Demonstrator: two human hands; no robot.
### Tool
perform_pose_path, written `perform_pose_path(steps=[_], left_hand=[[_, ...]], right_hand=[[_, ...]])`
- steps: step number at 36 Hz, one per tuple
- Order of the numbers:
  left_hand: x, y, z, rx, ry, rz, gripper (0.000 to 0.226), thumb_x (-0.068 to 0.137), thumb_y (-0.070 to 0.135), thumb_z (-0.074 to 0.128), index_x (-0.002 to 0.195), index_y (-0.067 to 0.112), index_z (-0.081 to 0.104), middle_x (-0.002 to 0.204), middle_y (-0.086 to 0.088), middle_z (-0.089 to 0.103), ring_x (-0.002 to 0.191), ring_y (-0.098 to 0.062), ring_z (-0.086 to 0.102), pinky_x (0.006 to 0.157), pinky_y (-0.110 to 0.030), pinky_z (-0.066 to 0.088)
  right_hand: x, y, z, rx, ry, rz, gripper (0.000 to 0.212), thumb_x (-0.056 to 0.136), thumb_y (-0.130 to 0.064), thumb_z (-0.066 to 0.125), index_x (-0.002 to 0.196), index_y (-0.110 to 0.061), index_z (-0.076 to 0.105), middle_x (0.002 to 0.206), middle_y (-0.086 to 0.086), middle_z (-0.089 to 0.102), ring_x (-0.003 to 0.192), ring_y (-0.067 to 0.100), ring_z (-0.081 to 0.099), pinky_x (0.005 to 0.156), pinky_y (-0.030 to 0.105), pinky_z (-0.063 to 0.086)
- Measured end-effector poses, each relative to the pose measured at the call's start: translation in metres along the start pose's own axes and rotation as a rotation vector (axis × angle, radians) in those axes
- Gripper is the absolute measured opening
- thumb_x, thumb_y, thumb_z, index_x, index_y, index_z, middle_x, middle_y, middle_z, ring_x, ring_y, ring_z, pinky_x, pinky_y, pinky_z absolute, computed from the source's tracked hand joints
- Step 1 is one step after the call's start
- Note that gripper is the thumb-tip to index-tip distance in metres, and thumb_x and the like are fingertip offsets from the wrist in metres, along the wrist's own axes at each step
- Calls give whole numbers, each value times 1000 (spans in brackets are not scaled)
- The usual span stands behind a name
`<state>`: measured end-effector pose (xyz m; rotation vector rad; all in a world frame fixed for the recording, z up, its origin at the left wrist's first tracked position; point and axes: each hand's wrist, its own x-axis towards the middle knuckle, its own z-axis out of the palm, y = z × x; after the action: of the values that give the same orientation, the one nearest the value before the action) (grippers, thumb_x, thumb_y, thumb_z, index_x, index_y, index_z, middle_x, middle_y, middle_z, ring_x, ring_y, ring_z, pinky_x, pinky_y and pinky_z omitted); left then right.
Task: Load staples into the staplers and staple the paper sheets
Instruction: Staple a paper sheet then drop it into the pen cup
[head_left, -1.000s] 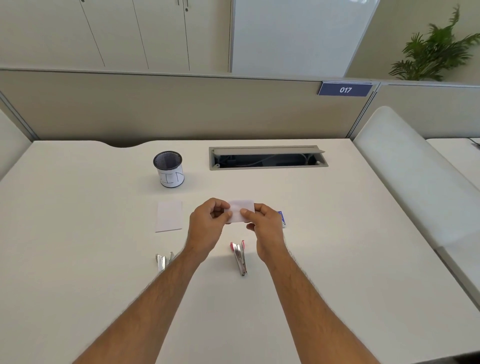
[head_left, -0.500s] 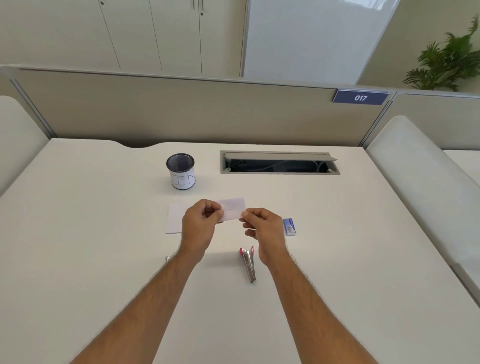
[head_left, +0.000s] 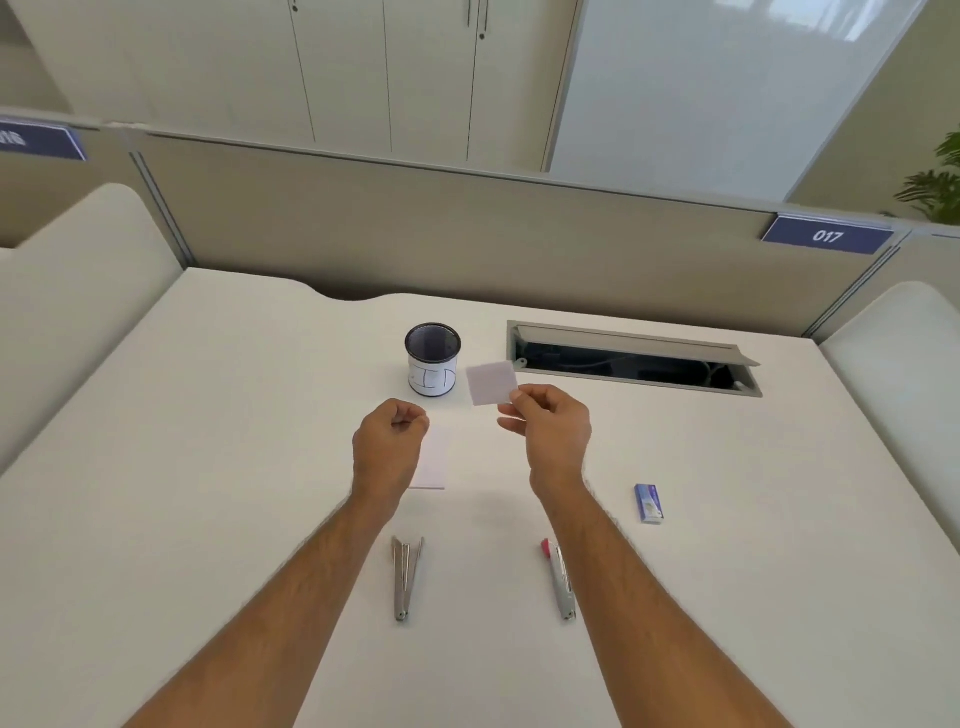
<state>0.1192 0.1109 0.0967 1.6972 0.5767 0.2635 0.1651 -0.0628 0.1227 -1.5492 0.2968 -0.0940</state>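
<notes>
My right hand (head_left: 550, 431) pinches a small white paper sheet (head_left: 491, 382) by its lower right corner, lifted above the desk beside the cup. My left hand (head_left: 389, 444) hovers with its fingers curled and nothing in them, partly covering a stack of paper sheets (head_left: 434, 460) lying flat on the desk. A silver stapler (head_left: 406, 577) lies near the front between my forearms. A second stapler with a pink tip (head_left: 558, 577) lies beside my right forearm. A small blue staple box (head_left: 648, 503) rests to the right.
A mesh pen cup (head_left: 432, 359) stands just left of the lifted sheet. An open cable tray slot (head_left: 631, 358) is set into the white desk (head_left: 208, 467) behind my right hand. A partition wall closes the far edge.
My left hand has let go of the sheet and dropped over the stack. My right hand alone carries the sheet, lifted toward the cup. The camera view tilted and shifted.
</notes>
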Motion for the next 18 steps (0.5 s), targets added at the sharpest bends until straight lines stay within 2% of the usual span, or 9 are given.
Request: perform_pose_path(steps=[3,7,9,11,14,16,18], left_hand=[[16,0,-13,19,17,0,9,91,11,66,88,18,72,89,3,75,89,-20,69,87,-44,61],[40,2,-27,48,40,16,11,91,13,66,86,22,71,88,4,74,87,-19,70,73,-29,54],[49,4,-32,57,52,22,11,91,13,67,86,22,71,88,7,74,86,-13,68,69,-23,50],[55,5,-34,71,60,37,11,91,14,67,86,23,71,90,10,73,86,-2,66,67,-17,46],[64,6,-38,78,64,48,12,91,15,67,85,25,70,91,14,73,86,6,63,68,-14,44],[70,5,-40,84,65,56,12,92,15,67,85,25,70,91,15,73,88,7,63,69,-13,44],[74,5,-40,97,67,66,12,91,15,67,85,25,70,90,15,73,88,9,63,70,-13,44]], right_hand=[[13,-7,20,-44,-14,-74,19,92,-6,69,80,-20,74,75,-5,76,72,16,76,59,19,58],[34,-14,49,-153,-72,-166,14,92,-6,66,85,-14,75,89,7,75,76,18,74,60,21,59],[43,-15,62,-205,-99,-213,18,91,-5,64,83,-18,74,91,5,74,75,18,70,57,20,58],[52,-16,72,-294,-120,-277,21,91,-7,63,82,-22,74,92,1,72,72,13,65,57,26,61],[67,-14,87,-528,-165,-388,15,96,-12,62,94,-12,77,98,2,67,79,16,65,73,44,60],[76,-13,97,-661,-183,-451,18,98,-13,61,102,-9,78,103,5,66,91,22,64,82,43,55],[82,-11,102,-761,-200,-504,19,99,-13,59,103,-8,77,105,5,63,101,23,60,83,40,51]])
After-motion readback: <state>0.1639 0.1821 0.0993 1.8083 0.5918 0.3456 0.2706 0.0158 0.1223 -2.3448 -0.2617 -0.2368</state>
